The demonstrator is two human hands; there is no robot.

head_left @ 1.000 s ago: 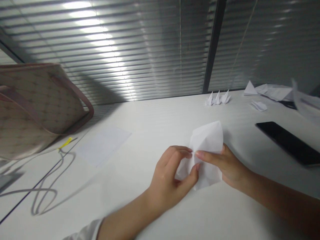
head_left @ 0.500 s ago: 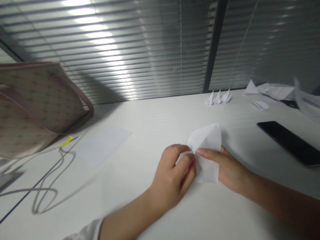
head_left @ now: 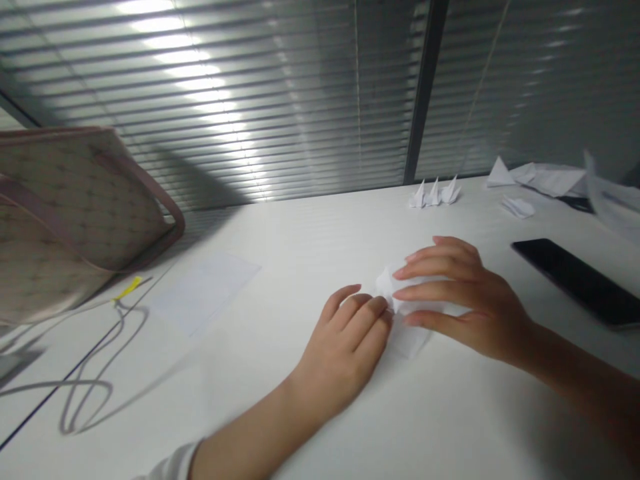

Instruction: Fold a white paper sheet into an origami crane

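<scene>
A folded white paper lies on the white table, partly hidden beneath both hands. At its left edge, my left hand has its fingers curled and pressed onto the paper. My right hand is over the paper's right part, fingers spread and bent, thumb apart from the others. Whether the right fingertips touch the paper cannot be made out. Behind the hands stand three small folded paper figures with pointed tips, in a row near the table's back edge.
A black phone lies at the right. Folded papers are at the back right. On the left are a pink-trimmed bag, looped cables with a yellow tag, and a flat white sheet. Window blinds rise behind the table.
My right hand has let go of the paper's right side, opened, and moved up over it. The paper's raised upper part now sits lower. My left hand remains at its left edge.
</scene>
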